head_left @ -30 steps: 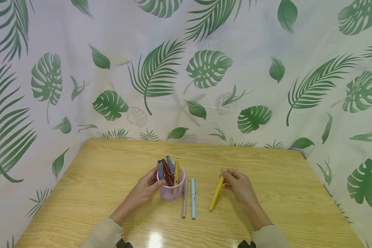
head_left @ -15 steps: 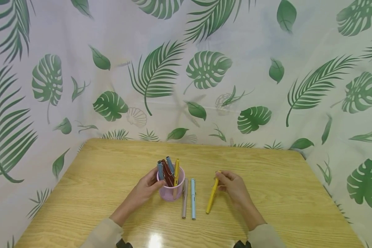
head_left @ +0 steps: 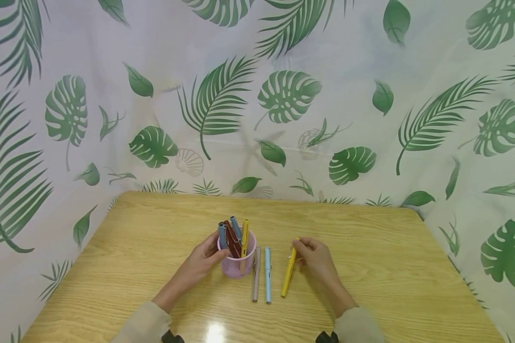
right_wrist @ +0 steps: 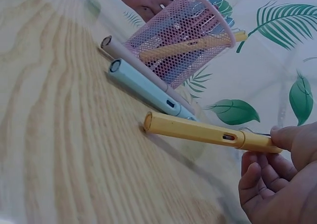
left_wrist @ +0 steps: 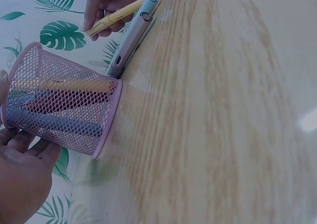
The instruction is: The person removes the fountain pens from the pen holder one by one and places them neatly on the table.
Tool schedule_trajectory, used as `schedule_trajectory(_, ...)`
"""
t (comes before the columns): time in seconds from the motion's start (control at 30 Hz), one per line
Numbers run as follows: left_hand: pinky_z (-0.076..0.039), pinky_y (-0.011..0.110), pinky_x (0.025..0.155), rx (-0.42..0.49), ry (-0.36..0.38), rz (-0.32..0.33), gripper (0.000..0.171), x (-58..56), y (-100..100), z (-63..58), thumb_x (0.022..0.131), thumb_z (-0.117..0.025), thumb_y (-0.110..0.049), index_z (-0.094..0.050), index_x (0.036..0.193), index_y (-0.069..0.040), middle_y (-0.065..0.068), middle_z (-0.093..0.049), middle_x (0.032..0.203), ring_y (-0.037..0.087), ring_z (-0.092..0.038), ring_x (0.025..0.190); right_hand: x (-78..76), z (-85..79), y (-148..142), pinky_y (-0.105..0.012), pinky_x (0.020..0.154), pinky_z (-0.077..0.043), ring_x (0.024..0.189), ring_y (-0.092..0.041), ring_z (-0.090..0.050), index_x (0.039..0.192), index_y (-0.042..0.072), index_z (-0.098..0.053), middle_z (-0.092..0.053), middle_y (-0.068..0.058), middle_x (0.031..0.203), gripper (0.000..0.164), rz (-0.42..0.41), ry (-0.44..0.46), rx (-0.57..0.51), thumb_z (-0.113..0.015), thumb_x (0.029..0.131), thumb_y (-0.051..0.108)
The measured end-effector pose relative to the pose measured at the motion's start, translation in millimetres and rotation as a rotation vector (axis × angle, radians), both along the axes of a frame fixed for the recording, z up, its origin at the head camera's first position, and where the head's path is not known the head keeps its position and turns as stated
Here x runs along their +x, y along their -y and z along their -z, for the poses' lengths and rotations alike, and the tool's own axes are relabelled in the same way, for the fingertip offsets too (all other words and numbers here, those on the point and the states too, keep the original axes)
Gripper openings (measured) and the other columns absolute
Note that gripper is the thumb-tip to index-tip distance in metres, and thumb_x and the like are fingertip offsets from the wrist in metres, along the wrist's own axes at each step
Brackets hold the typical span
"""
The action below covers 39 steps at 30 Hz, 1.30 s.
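My left hand (head_left: 203, 259) grips the side of a pink mesh pen cup (head_left: 235, 269), thumb at its rim. Inside stand a yellow pen (head_left: 244, 238), dark red pens (head_left: 232, 244) and blue pens (head_left: 221, 234). To the right, my right hand (head_left: 319, 262) pinches another yellow pen (right_wrist: 193, 131) by its capped, clipped end, the other end slanting down close over the table. Between cup and right hand, a grey-brown pen (head_left: 256, 276) and a light blue pen (head_left: 268, 276) lie side by side, the grey-brown one nearer the cup.
The wood-grain table (head_left: 163, 214) carries all of this, with its far edge against a white cloth backdrop (head_left: 352, 62) printed with green leaves. The cloth also rises along both sides. A bright glare spot (head_left: 215, 331) shows near the front.
My right hand has moved left with the yellow pen, bringing it nearer the light blue pen. The left hand and the cup have stayed in place.
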<state>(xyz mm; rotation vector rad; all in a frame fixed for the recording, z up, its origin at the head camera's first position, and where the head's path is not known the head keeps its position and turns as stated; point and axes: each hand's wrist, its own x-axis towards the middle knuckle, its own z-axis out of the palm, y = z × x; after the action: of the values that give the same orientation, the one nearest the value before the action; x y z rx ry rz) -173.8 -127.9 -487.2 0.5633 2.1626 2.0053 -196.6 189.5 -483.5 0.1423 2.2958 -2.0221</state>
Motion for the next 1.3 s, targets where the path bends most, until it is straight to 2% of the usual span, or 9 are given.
schedule_trajectory(0.23,-0.037,0.040,0.117,0.000,-0.003,0.002,0.070,-0.7,-0.3,1.5,0.108,-0.057,-0.013,-0.018,0.163,0.004,0.029,-0.029,0.162,0.043,-0.034,0.147,-1.0,7.5,7.2,-0.020,0.050,-0.045,0.061,-0.014,-0.051,0.122,-0.011,-0.065,-0.062,-0.005,0.078,0.035,-0.001,-0.009,-0.010,-0.068,0.102,0.018)
schedule_trajectory(0.47,-0.038,0.039,0.117,0.002,-0.001,-0.002,0.069,-0.6,-0.8,1.3,0.108,-0.058,-0.013,-0.018,0.162,0.004,0.029,-0.029,0.162,0.042,-0.034,0.147,-1.4,9.9,14.0,-0.018,0.045,-0.038,0.056,-0.010,-0.048,0.128,-0.010,-0.062,-0.060,-0.003,0.075,0.037,0.002,0.003,-0.024,-0.068,0.102,0.015)
schedule_trajectory(0.63,-0.036,0.041,0.118,-0.002,0.008,-0.009,0.069,-0.6,-1.0,1.7,0.108,-0.057,-0.012,-0.018,0.162,0.005,0.029,-0.028,0.162,0.043,-0.033,0.147,-1.5,10.0,17.6,-0.017,0.043,-0.035,0.054,-0.009,-0.046,0.126,-0.010,-0.062,-0.059,-0.005,0.073,0.032,0.004,0.011,-0.035,-0.067,0.102,0.011)
schedule_trajectory(0.87,-0.036,0.038,0.118,0.005,0.038,-0.017,0.071,2.5,-1.6,2.3,0.107,-0.058,-0.012,-0.017,0.163,0.002,0.026,-0.026,0.164,0.041,-0.033,0.148,-3.7,14.5,18.6,-0.017,0.044,-0.038,0.056,-0.010,-0.052,0.122,-0.008,-0.065,-0.061,-0.004,0.070,0.031,0.015,0.019,0.083,-0.070,0.100,0.013)
schedule_trajectory(1.3,-0.035,0.042,0.118,-0.015,0.037,-0.031,0.069,1.5,-2.5,-2.1,0.107,-0.058,-0.012,-0.019,0.163,0.002,0.025,-0.029,0.164,0.039,-0.034,0.148,-10.1,15.2,25.3,-0.017,0.047,-0.042,0.058,-0.011,-0.057,0.116,-0.009,-0.069,-0.065,-0.006,0.074,0.025,0.038,0.005,0.184,-0.070,0.098,0.008)
